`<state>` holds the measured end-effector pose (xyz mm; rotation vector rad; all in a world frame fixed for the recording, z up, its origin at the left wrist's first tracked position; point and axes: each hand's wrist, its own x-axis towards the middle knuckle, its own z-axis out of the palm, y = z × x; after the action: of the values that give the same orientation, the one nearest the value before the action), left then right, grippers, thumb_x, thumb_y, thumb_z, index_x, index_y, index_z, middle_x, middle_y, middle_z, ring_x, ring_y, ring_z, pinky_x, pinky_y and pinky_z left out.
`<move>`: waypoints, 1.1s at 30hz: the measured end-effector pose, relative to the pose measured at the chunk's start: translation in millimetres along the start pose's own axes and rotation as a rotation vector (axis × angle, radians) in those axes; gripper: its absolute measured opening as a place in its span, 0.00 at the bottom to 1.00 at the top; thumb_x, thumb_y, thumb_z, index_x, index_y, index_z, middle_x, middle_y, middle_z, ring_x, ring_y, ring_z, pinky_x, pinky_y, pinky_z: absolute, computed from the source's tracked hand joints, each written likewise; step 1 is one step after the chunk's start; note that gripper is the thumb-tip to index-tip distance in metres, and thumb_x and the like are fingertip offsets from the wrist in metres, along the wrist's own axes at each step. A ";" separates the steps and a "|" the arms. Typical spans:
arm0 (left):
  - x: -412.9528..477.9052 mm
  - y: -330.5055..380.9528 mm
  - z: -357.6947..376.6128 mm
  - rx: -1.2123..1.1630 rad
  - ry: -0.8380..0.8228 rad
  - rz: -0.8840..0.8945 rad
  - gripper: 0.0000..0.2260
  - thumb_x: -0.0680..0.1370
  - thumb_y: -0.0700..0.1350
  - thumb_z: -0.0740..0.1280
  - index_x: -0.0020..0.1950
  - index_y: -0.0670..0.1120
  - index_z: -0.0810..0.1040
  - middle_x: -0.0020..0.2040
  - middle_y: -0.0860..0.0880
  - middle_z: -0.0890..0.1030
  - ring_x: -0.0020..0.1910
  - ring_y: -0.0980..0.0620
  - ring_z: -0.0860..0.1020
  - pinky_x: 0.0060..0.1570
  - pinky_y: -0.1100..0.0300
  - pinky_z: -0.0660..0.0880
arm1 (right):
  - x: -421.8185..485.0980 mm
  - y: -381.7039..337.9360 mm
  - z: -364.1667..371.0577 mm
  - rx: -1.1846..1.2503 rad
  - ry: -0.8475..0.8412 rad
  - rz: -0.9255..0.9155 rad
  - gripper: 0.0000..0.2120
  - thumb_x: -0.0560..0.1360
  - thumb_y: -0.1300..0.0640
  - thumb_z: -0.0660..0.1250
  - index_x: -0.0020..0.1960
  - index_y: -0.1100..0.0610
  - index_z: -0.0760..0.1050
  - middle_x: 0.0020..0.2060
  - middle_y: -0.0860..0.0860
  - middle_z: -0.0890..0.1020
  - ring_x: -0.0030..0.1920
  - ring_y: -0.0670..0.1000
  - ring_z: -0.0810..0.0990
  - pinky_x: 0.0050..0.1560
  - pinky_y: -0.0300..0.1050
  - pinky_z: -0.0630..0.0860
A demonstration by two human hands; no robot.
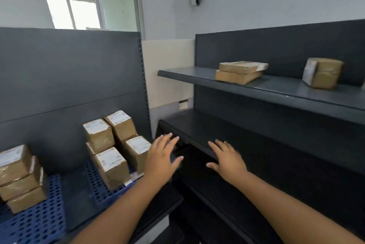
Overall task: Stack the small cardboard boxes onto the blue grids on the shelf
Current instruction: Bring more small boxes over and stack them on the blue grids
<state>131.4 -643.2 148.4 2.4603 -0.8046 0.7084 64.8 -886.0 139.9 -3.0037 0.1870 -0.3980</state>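
Several small cardboard boxes with white labels [111, 145] stand stacked two high on a blue perforated grid [98, 190] on the left shelf. A second blue grid [39, 222] at the far left carries a leaning stack of taped boxes [19, 176]. My left hand [163, 156] hovers open just right of the labelled stack, close to its nearest box but holding nothing. My right hand [227, 158] is open too, fingers spread, over the dark edge of the right-hand shelf [197, 137].
On the upper right shelf [296, 93] lie two flat cardboard boxes stacked [240, 72] and one taped box [323, 72]. Dark back panels rise behind both shelving units. A window [88, 2] and pale wall are beyond.
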 end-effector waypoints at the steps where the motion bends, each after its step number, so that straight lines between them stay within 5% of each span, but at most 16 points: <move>1: 0.5 17.5 7.6 -0.023 -0.021 0.031 0.29 0.75 0.58 0.69 0.75 0.53 0.68 0.75 0.51 0.67 0.74 0.47 0.63 0.73 0.49 0.62 | -14.4 18.6 -4.5 0.008 0.005 0.042 0.38 0.76 0.37 0.62 0.78 0.45 0.48 0.78 0.48 0.54 0.77 0.55 0.51 0.73 0.54 0.60; 18: -2.6 362.5 125.7 -0.269 -0.259 0.408 0.37 0.71 0.66 0.68 0.77 0.55 0.62 0.77 0.50 0.64 0.73 0.46 0.65 0.67 0.46 0.69 | -283.6 298.2 -116.9 -0.147 0.091 0.550 0.38 0.76 0.37 0.62 0.78 0.46 0.49 0.77 0.50 0.56 0.76 0.56 0.54 0.74 0.57 0.54; 33: -61.1 645.1 196.3 -0.475 -0.517 0.588 0.40 0.70 0.68 0.67 0.76 0.66 0.50 0.80 0.50 0.54 0.74 0.42 0.64 0.65 0.45 0.71 | -493.4 465.1 -201.8 -0.266 0.059 0.939 0.40 0.76 0.41 0.65 0.78 0.47 0.45 0.78 0.52 0.53 0.76 0.58 0.53 0.73 0.55 0.56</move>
<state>-258.8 -1196.1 126.7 1.9752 -1.7068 0.0144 -511.6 -1296.1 153.1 -2.7012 1.6512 -0.3558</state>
